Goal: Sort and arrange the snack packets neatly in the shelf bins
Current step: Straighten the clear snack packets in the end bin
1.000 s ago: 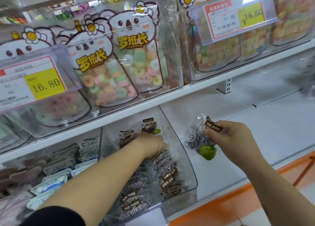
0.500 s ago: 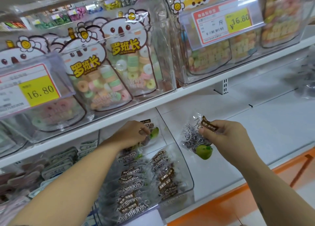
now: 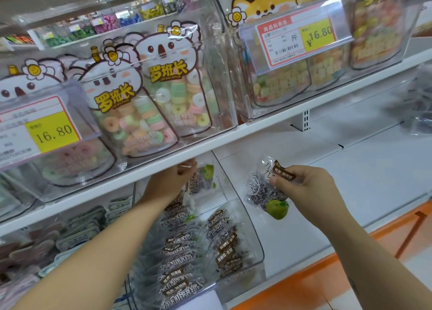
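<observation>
At the back of the clear bin [image 3: 258,246] on the lower shelf [image 3: 374,169], the left hand [image 3: 171,181] has come up. A second ago it lay low among the packets there. Now it sits just beneath the upper shelf edge [image 3: 257,128], fingers curled round the top of a plum packet [image 3: 204,176] that hangs from it above the rows. The shelf lip partly hides how tightly the fingertips close, but a brown label shows between them, so it reads as a pinch. The packet rows [image 3: 177,246] below stand in two overlapping files, labels forward, and look little disturbed by the lift. The right hand [image 3: 311,186] has barely shifted over the same second. It pinches a second packet [image 3: 263,190] by its brown top strip between thumb and curled fingers. That packet is held outside the bin, just beside its right wall and over the bare part of the lower shelf. Judged from this, the lift opens a slot at the rear of the bin. That is most likely so the back packet can be reseated upright or the waiting one slipped in. Both packets are out of line for now, so this bin seems close to sorted but not finished. The thin film could snag on the shelf lip overhead.
</observation>
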The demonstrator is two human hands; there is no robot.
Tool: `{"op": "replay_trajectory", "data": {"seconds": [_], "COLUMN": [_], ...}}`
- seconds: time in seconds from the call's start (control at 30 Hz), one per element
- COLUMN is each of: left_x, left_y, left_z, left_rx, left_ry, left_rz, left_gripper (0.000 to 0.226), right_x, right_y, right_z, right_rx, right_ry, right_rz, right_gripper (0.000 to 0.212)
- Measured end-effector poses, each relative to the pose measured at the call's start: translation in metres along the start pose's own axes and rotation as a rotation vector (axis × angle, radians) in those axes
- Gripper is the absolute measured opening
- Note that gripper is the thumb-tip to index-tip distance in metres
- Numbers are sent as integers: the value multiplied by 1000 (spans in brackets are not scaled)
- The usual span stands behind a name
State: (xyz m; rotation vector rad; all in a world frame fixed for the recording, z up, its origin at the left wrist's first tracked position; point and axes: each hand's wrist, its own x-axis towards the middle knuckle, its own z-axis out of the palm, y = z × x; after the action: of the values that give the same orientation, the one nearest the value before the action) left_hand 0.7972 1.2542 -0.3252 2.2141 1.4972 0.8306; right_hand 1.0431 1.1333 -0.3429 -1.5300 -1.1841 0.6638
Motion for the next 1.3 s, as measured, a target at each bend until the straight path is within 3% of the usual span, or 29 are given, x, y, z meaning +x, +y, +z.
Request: {"op": "replay_trajectory", "data": {"seconds": [0.07,0.13,0.2,0.3,0.43,0.5,0.63,0.8,0.93,1.1,1.3], "left_x": [-2,-3,-5,-7,-9,-11,-16,-18,-32,-102,-137], "left_y": [6,15,20,21,15,12,8,16,29,57,59], "left_z": [-2,1,12,27,29,30,35,24,-2,-39,-56], "left_rx": [199,363,375,270,554,671,731,483,282,-170,28], "left_ry": [-50,-201,-336,-473,-631,-648,-611,-749,-487,-234,-19], "left_rz": [64,122,144,39,-30,-8,77,-30,-34,6,187], "left_gripper": [17,22,25,30,51,49,38,43,45,87,68], "right_x": [0,-1,-2,-2,-2,-1,-5,-7,-16,-29,-48], "right_y": [0,0,0,-1,1,1,-11,-14,-26,-52,-65], "right_z": [0,0,0,-1,-1,-1,2,13,24,33,54], "right_rx": [-5,-12,-14,-9,-7,5,49,-161,-174,-228,-349], "right_ry": [-1,-4,-4,-5,-9,18,121,274,272,74,-205], "right_rz": [2,1,3,-1,-14,-42,-236,-617,-759,-888,-960], "right_gripper": [10,10,9,8,10,10,7,7,5,18,26]}}
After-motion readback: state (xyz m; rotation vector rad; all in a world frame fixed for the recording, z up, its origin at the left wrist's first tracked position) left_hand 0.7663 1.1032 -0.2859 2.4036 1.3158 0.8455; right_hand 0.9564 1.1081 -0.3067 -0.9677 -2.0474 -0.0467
